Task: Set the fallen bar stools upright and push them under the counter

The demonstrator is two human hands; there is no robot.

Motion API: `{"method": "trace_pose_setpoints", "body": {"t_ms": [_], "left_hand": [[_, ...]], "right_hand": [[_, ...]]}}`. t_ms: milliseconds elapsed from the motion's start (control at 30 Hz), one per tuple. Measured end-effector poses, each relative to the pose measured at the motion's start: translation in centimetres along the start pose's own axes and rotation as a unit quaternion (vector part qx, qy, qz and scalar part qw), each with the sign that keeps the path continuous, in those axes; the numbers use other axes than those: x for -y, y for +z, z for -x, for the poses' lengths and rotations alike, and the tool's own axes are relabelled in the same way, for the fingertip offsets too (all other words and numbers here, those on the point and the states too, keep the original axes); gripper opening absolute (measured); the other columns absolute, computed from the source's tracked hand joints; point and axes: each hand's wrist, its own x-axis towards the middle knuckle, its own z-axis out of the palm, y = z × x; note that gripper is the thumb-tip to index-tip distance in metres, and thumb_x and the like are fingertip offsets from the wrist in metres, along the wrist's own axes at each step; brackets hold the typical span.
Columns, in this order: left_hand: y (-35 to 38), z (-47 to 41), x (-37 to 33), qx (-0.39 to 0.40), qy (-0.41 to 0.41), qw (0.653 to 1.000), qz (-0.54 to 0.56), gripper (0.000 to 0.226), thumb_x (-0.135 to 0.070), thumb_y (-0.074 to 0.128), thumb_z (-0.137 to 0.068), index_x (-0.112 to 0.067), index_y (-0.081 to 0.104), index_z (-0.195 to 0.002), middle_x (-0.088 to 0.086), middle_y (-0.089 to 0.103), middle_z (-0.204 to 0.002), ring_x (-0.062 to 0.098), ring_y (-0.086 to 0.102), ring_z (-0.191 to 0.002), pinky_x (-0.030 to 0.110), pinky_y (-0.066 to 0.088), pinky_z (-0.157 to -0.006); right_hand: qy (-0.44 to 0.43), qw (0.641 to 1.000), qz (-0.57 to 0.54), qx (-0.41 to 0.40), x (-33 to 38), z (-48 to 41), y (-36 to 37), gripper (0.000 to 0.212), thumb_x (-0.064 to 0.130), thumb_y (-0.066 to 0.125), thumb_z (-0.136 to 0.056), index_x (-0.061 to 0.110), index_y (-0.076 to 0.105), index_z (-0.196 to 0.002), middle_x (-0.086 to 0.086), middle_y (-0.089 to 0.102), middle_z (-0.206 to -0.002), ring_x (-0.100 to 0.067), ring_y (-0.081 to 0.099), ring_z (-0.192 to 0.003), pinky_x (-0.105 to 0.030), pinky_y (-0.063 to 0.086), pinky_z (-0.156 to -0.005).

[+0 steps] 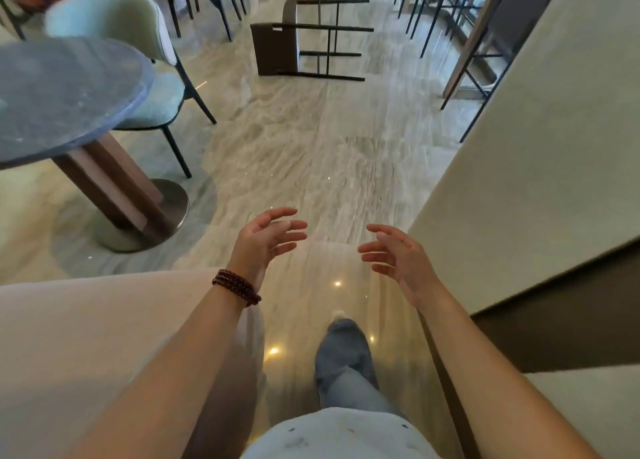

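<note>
A fallen bar stool with a brown seat and thin black legs lies on its side on the marble floor ahead. A second fallen stool lies just behind it, and part of a third shows at the top edge. The pale counter runs along the right. My left hand, with a dark bead bracelet on the wrist, and my right hand are raised in front of me, palms facing each other, fingers loosely spread and holding nothing. Both hands are well short of the stools.
A round dark stone table on a metal base stands at the left, with a pale green chair behind it. Upright stools with black legs stand under the counter at the right. A beige rounded surface fills the lower left.
</note>
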Motion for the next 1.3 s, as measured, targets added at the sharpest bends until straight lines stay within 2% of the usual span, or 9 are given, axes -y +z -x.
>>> {"method": "trace_pose_setpoints", "body": {"t_ms": [233,500,800,1067,1300], "left_hand": [[1.5,-16.2,-3.7,-0.036,-0.008,0.999,0.022,0.018,-0.013,0.053,-0.091,-0.016,0.066,-0.103,0.01,0.072,-0.098,0.025,0.068,-0.091,0.04,0.051,-0.087],[1.3,-31.5,-8.2,-0.074,0.015,0.995,0.062,0.02,-0.01,0.051,-0.091,-0.014,0.066,-0.104,0.013,0.071,-0.099,0.026,0.066,-0.089,0.036,0.05,-0.08],[-4.7,-52.2,-12.6,-0.089,0.027,0.994,0.064,0.024,-0.002,0.049,-0.089,-0.013,0.065,-0.101,0.012,0.072,-0.096,0.026,0.068,-0.087,0.033,0.053,-0.077],[-10.8,-69.7,-20.1,-0.079,0.006,0.996,0.029,0.023,-0.003,0.05,-0.089,-0.014,0.066,-0.102,0.012,0.072,-0.098,0.026,0.068,-0.089,0.033,0.052,-0.079],[-13.8,-82.1,-23.9,-0.083,0.005,0.996,0.028,0.022,-0.006,0.053,-0.089,-0.016,0.067,-0.102,0.013,0.072,-0.1,0.028,0.067,-0.092,0.035,0.053,-0.08]], "right_hand": [[0.016,0.999,-0.016,0.026,5.9,-16.6,-2.4,0.022,0.025,0.05,-0.097,0.022,0.067,-0.111,-0.009,0.074,-0.096,-0.023,0.07,-0.087,-0.038,0.051,-0.082],[0.028,0.996,-0.01,0.079,13.5,-33.3,-1.9,0.022,0.024,0.052,-0.097,0.019,0.066,-0.113,-0.011,0.074,-0.095,-0.024,0.069,-0.088,-0.037,0.051,-0.081],[0.011,0.996,0.0,0.09,18.6,-54.1,3.7,0.023,0.025,0.051,-0.096,0.026,0.068,-0.11,-0.01,0.075,-0.096,-0.019,0.07,-0.085,-0.03,0.052,-0.074],[0.017,0.996,-0.019,0.083,26.4,-71.9,10.4,0.023,0.024,0.05,-0.097,0.024,0.068,-0.111,-0.009,0.075,-0.094,-0.019,0.07,-0.084,-0.029,0.051,-0.072],[0.023,0.996,-0.014,0.083,30.5,-84.2,13.2,0.022,0.024,0.05,-0.097,0.024,0.068,-0.109,-0.01,0.075,-0.095,-0.019,0.07,-0.085,-0.028,0.051,-0.072]]}}
